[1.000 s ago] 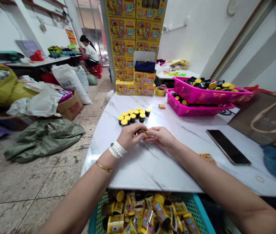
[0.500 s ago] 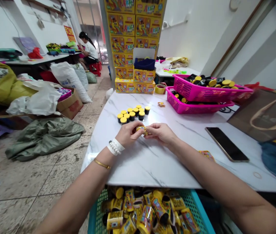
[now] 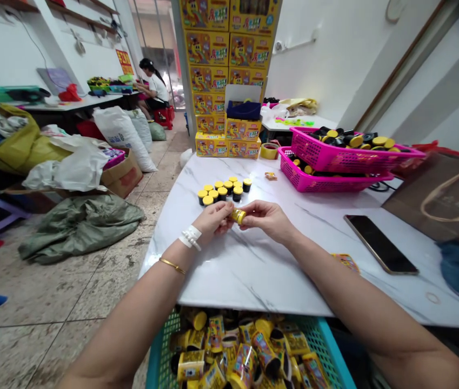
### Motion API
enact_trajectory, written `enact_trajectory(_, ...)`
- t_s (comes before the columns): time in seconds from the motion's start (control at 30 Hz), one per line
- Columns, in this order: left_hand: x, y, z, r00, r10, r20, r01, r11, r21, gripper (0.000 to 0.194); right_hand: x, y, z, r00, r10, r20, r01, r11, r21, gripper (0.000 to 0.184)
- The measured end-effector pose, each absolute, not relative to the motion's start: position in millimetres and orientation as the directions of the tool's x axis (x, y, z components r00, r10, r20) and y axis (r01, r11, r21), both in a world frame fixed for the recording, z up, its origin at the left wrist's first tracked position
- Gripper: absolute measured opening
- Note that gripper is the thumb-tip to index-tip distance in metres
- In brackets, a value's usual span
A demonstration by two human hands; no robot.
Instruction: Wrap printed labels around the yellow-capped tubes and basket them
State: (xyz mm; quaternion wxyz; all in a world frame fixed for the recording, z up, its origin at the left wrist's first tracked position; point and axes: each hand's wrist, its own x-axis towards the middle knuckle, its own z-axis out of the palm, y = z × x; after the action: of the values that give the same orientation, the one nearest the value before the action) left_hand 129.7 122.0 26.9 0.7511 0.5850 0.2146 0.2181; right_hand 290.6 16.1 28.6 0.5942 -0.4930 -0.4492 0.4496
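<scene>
Between my two hands, over the white marble-patterned table [image 3: 221, 270], is a small cup in a yellow printed sleeve [image 3: 238, 216]. My left hand [image 3: 213, 218] closes on its left end with thumb and fingers. From the right, my right hand [image 3: 268, 219] pinches the other end. The cup lies tilted, and my fingers cover part of it. Just beyond my left hand stand several small black cups with yellow lids [image 3: 221, 192], upright in a close group. Below the table edge, a teal basket [image 3: 334, 351] holds many yellow-sleeved cups [image 3: 245, 359] lying jumbled.
Two stacked pink baskets [image 3: 334, 181] of black and yellow cups stand at the back right. A phone [image 3: 380, 243], a brown paper bag [image 3: 436, 200] and a printed sleeve [image 3: 346, 262] lie right. Yellow boxes [image 3: 208, 48] rise behind, beside tape [image 3: 268, 151]. A person [image 3: 156, 86] sits far left.
The cup has turned in my fingers and shows more of its yellow side. My left hand has shifted slightly away from its top. The whole view has swung a little left.
</scene>
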Motion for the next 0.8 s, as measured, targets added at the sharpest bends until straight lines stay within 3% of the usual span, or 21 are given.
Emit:
enact_trajectory(0.13,127.2,122.5,32.2,0.858,0.513,-0.026,-0.112,0.236,0.965,0.054,290.7,15.9,26.1,0.242,0.956,0.165,-0.076,0.188,-0.979,0.037)
enact_trajectory(0.33,130.0,124.4,27.1,0.879,0.475,-0.051,-0.106,0.297,0.949,0.053,283.5,8.4,30.4,0.31,0.89,0.334,0.089,0.322,-0.942,0.021)
enact_trajectory(0.5,130.4,122.3,24.1,0.855,0.512,-0.08,-0.109,0.327,0.939,0.052,278.9,5.6,36.0,0.196,0.907,0.374,0.206,0.334,-0.92,0.029)
enact_trajectory(0.67,127.3,119.3,29.8,0.893,0.443,-0.076,-0.16,0.47,0.868,0.046,274.9,2.3,34.1,0.278,0.796,0.538,0.37,0.428,-0.824,0.013)
enact_trajectory(0.8,126.3,119.5,31.0,0.904,0.418,-0.091,-0.118,0.448,0.886,0.046,270.0,0.4,33.4,0.29,0.769,0.569,0.335,0.476,-0.813,0.008)
